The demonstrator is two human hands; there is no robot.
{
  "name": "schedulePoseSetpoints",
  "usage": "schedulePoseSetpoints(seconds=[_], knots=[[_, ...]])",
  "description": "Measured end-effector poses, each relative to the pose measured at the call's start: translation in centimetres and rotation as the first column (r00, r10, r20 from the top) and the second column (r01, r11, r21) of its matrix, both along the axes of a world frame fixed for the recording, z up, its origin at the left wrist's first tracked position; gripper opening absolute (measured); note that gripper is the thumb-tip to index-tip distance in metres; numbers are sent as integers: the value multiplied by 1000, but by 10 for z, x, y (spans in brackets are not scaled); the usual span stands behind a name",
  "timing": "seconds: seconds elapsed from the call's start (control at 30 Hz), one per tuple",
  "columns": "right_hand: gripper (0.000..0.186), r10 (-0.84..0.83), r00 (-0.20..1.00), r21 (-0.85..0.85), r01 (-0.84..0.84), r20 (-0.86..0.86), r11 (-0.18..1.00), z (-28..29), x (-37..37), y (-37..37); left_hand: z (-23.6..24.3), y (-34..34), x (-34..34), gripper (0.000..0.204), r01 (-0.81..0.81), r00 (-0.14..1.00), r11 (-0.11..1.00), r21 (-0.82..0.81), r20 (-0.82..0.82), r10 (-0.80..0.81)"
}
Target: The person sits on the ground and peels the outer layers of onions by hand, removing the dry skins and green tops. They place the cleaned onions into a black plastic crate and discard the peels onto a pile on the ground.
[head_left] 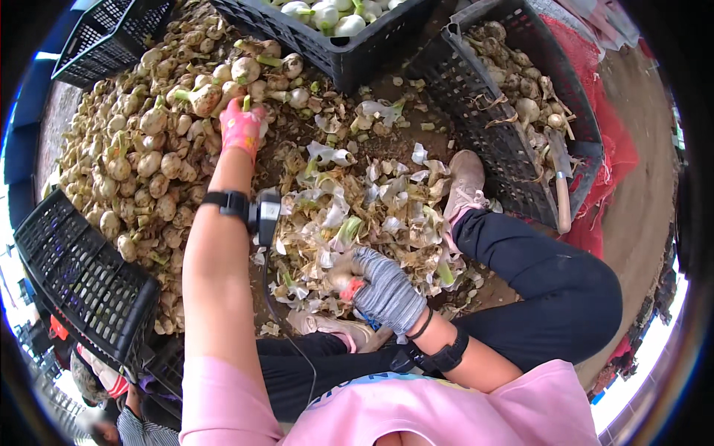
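Observation:
My left hand (pixel 242 128), in a pink patterned glove, reaches to the upper edge of a heap of garlic-like bulbs (pixel 154 120), its fingers closed on a bulb with a short green stem. My right hand (pixel 381 288), in a grey glove with bare, motion-blurred fingertips, is curled over a pile of pale and dry peelings (pixel 335 201). Something red and something blue show at it; what it grips I cannot make out.
Black crates stand at upper left (pixel 93 41), lower left (pixel 85 271), top middle with white bulbs (pixel 348 56), and right (pixel 558 97) with bulbs and a wooden-handled blade (pixel 563 201). My legs (pixel 535 275) are folded around the peelings. Other people (pixel 119 405) appear lower left.

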State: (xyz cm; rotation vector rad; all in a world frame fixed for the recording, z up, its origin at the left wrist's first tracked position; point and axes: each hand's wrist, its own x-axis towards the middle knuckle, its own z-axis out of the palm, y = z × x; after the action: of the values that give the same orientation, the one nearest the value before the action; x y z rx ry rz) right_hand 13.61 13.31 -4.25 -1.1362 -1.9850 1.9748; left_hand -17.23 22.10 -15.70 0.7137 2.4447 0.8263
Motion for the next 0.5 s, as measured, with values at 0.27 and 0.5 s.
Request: schedulePoseSetpoints(seconds=[0.27,0.5], knots=[[40,-198,973,28,202,-122,979,9,-2,-8,127,-120,129,56,-345,576,785,514,777,-256],[28,-279,913,-306,185,-299,934,25,2,-27,141,-217,182,64,-139,769,742,655,544,-336]])
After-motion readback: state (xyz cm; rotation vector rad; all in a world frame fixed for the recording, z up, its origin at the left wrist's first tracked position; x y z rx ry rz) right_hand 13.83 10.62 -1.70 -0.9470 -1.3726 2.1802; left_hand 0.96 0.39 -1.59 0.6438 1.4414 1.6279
